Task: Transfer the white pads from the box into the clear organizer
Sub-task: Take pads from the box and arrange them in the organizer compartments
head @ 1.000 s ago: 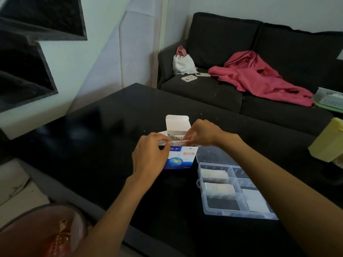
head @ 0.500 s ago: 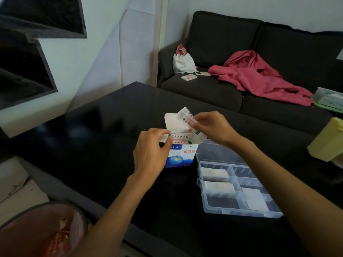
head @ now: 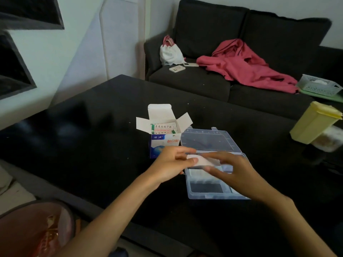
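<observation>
A small white and blue box [head: 164, 130] stands open on the black table [head: 92, 145], flaps spread, with several wrapped white pads showing inside. Right of it lies the clear organizer [head: 207, 195], its lid [head: 209, 140] folded back. My left hand [head: 171, 163] and my right hand [head: 232, 171] hold one white pad [head: 201, 161] between them, just above the organizer's far compartments. Another white pad lies in a compartment under my hands, partly hidden. A near compartment shows dark and bare.
A yellow lidded container [head: 315, 123] stands at the table's right edge, beside a clear tub. Behind the table is a dark sofa [head: 204, 80] with a pink garment, a white bag, a phone and a white basket. A pink bin [head: 33, 230] sits at lower left.
My right hand lifted a pad out of the box and carried it down towards me. Both hands left the box and now hold the pad over the organizer.
</observation>
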A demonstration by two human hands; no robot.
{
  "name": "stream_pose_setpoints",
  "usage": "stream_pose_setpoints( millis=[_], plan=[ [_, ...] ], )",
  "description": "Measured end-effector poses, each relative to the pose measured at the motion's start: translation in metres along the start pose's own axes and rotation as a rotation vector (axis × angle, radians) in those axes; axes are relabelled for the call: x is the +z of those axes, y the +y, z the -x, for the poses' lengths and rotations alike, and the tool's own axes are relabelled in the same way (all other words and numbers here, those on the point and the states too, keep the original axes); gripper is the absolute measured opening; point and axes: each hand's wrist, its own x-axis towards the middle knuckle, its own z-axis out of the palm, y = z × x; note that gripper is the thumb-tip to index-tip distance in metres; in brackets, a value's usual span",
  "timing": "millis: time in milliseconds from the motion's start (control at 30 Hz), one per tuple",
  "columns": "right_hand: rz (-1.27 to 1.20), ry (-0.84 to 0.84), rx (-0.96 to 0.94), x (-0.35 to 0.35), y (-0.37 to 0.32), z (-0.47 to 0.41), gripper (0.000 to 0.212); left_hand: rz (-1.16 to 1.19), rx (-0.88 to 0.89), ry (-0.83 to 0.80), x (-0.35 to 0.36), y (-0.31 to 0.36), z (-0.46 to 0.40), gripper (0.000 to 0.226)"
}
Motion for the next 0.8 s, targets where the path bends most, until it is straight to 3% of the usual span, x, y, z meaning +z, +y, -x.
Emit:
stream_pose_setpoints(
  millis=[100, 300, 500, 633, 800],
  plan=[
    [-0.157, -0.035, 0.114, 0.0, 0.013, 0.003, 0.021, -0.146, 0.071, -0.009, 0.007, -0.009, -0.002, 0.029],
    [-0.036, -0.132, 0.195, 0.004, 0.026, 0.015, 0.015, -0.799, 0.251, -0.003, 0.019, -0.024, 0.004, 0.019],
    [0.114, -0.097, 0.195, 0.02, 0.024, 0.01, 0.017, -1.071, 0.356, -0.045, 0.017, -0.024, 0.008, 0.057],
    [0.215, -0.155, 0.179, 0.021, 0.024, 0.009, 0.017, -1.229, 0.435, -0.044, 0.021, -0.023, 0.008, 0.06],
    [0.29, -0.228, 0.146, 0.02, 0.024, 0.008, 0.022, -1.254, 0.415, -0.06, 0.022, -0.027, 0.004, 0.06]
  ],
)
